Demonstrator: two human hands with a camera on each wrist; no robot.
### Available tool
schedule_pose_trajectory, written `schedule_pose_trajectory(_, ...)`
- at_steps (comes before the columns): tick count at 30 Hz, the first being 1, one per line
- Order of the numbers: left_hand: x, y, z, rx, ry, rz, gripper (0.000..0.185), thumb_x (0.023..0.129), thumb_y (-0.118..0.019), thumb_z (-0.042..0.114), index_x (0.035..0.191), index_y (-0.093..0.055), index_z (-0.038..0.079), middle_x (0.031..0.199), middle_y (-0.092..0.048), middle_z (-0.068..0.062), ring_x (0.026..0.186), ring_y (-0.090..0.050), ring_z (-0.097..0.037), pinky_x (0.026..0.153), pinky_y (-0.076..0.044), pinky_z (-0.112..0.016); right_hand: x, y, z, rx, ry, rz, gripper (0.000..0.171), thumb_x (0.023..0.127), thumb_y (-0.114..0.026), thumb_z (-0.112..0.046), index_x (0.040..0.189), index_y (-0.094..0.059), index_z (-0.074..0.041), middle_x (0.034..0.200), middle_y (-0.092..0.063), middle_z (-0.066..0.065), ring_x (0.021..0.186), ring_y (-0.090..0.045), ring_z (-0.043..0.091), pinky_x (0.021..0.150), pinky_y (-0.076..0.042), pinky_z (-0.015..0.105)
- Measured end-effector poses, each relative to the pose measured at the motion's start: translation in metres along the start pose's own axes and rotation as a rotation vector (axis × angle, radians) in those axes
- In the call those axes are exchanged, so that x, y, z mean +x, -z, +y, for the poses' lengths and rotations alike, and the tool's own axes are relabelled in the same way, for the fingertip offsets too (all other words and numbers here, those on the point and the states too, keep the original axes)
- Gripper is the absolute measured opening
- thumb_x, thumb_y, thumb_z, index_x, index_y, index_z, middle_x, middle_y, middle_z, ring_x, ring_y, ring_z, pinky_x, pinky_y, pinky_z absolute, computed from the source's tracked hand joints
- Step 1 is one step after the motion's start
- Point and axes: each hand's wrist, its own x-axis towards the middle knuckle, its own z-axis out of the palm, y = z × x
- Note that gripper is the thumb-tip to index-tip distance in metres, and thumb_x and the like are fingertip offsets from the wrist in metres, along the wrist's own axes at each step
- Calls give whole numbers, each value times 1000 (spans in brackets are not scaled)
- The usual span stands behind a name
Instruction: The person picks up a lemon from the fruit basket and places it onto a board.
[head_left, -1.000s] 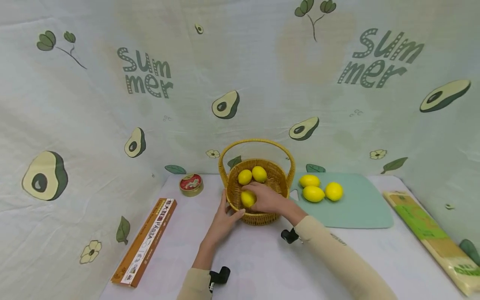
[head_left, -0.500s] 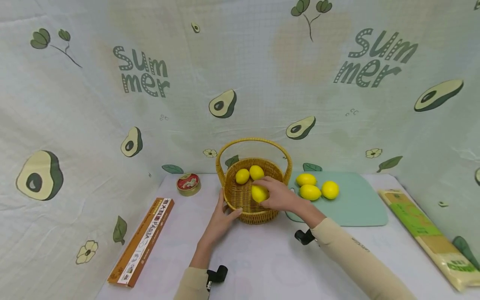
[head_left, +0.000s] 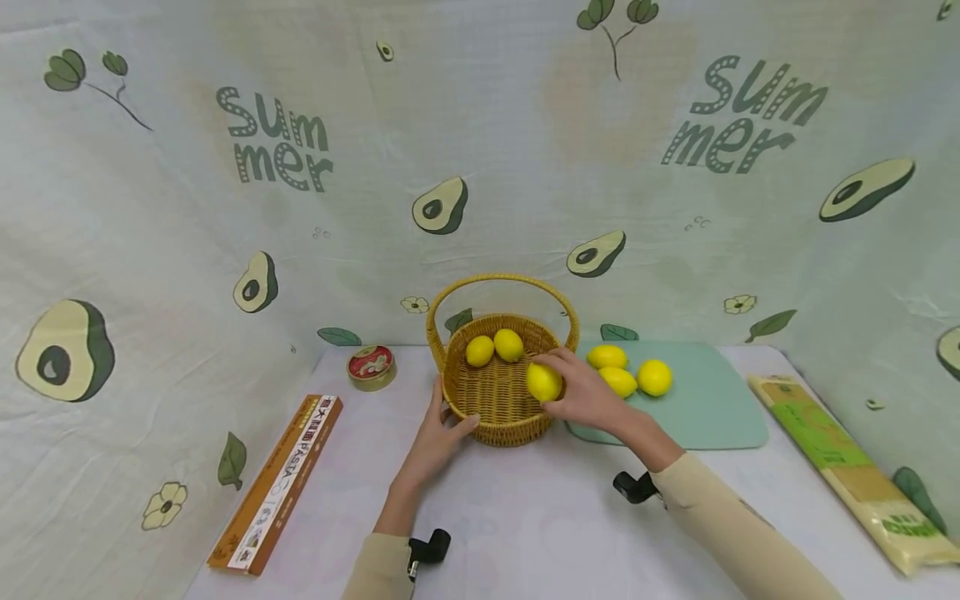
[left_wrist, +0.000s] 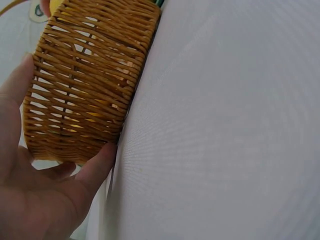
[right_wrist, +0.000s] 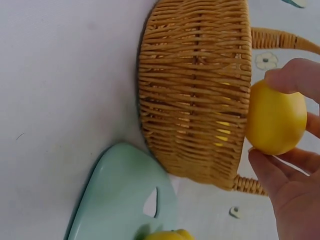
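Note:
A wicker basket (head_left: 512,433) with a tall arched handle stands on the white-covered table, with two yellow lemons (head_left: 508,344) at the back inside it. My right hand (head_left: 592,398) pinches another lemon (head_left: 543,382) between thumb and fingers at the basket's right rim. In the right wrist view this lemon (right_wrist: 276,119) is level with the rim, overlapping its edge. My left hand (head_left: 435,440) holds the basket at its left front, thumb and fingers spread around the outer wall (left_wrist: 82,85). Part of its fingers is hidden behind the basket.
A pale green cutting board (head_left: 708,408) bearing several lemons (head_left: 655,377) lies to the basket's right. Left of the basket are a round tin (head_left: 371,367) and a pasta box (head_left: 276,485). A long noodle packet (head_left: 847,467) lies at the far right.
My right hand has lifted the lemon from the basket's front interior and carried it right to the rim. The left hand stays at the basket. The whole scene shifts slightly left in view.

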Motion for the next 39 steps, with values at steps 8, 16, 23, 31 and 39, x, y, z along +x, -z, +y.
schedule_pose_trajectory(8, -11, 5, 23, -20, -13, -47, 113, 86, -76, 45, 160, 8, 28, 169, 4, -6, 151, -22, -41, 117, -32, -56, -13, 8, 10, 16, -29, 68, 67, 78, -77, -17, 141, -54, -15, 140, -51, 7, 115, -58, 26, 91, -54, 48)
schedule_pose_trajectory(16, 3, 0, -4, -10, -38, -5, 106, 89, -74, 39, 157, 7, 42, 169, 4, 3, 151, -24, -37, 117, -34, -55, -31, 14, 16, 17, -71, 105, 69, 78, -78, -18, 142, -53, -13, 141, -51, 9, 122, -55, 30, 97, -51, 52)
schedule_pose_trajectory(23, 1, 0, -4, -10, -51, 1, 103, 91, -73, 37, 157, 7, 42, 168, 6, 4, 152, -21, -38, 117, -33, -56, -46, 15, 28, 5, -117, 137, 69, 77, -78, -18, 141, -53, -14, 141, -51, 12, 118, -56, 31, 92, -52, 52)
schedule_pose_trajectory(31, 2, 1, -2, -27, -4, -28, 110, 89, -75, 40, 158, 10, 35, 168, 8, 2, 153, -19, -38, 118, -30, -56, -67, 17, 37, -4, -172, 144, 67, 78, -80, -21, 140, -53, -13, 136, -53, 11, 113, -57, 29, 91, -53, 49)
schedule_pose_trajectory(39, 1, 1, -4, -13, -13, -16, 111, 87, -75, 45, 158, 9, 36, 168, 7, 3, 152, -20, -38, 117, -31, -56, -87, 13, 42, -39, -250, 156, 66, 80, -80, -23, 139, -53, -7, 134, -54, 15, 111, -57, 31, 89, -53, 49)
